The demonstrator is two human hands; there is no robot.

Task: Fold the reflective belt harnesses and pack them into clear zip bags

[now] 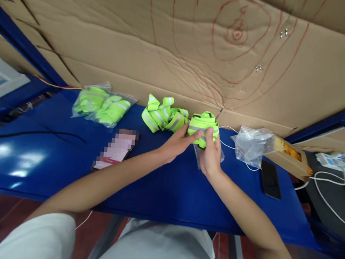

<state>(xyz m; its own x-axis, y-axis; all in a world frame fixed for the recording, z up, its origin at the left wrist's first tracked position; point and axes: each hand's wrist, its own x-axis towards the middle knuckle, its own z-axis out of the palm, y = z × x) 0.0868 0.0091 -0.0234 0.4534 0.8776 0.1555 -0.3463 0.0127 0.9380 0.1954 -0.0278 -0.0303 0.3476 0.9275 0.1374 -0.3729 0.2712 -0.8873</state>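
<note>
Between my two hands is a folded neon-green reflective strap point(195, 127) with grey stripes and black buckle parts. My left hand point(179, 143) presses on its left side, thumb across the front. From the right, my right hand point(212, 151) grips the same bundle with the thumb on its face. Beneath my right hand part of a clear plastic bag point(221, 155) shows on the table. Just left of the bundle lies a loose heap of the same green strap point(157, 116).
Two bagged green bundles point(113, 109) lie at the back left of the blue table point(160, 193). A lit phone point(117, 148) sits nearer me. At right are empty clear bags point(250, 145), a dark phone point(270, 179), an open cardboard box point(291, 159) and white cables. Cardboard point(114, 38) walls the back.
</note>
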